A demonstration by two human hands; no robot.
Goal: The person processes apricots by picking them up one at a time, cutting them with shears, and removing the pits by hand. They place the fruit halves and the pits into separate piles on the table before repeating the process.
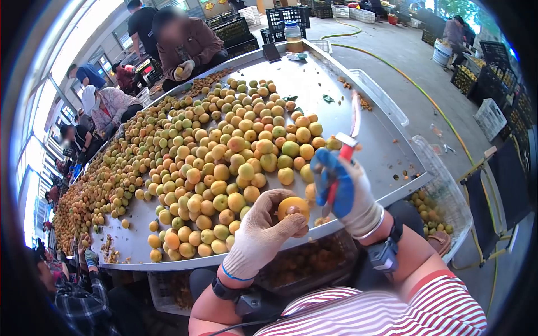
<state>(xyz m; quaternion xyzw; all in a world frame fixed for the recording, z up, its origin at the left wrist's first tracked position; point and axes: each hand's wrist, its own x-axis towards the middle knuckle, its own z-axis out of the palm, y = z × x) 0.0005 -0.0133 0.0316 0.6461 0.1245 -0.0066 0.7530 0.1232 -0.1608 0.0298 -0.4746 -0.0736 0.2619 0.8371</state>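
Observation:
My left hand, in a cream knitted glove, holds a yellow-orange fruit with a brownish spot facing me. Just right of it, my right hand, in a white glove with blue coated fingers, grips a red-handled tool. A pale cord or tube rises from the tool's top, and its lower end points down near the fruit. The tool and the fruit are apart. Beyond both hands, a heap of green, yellow and orange fruits covers much of the metal table.
Crates of fruit stand right of and under the table. A jar sits at its far corner. A person works across the table; others line its left side. A folding chair is at right, with a hose on the floor.

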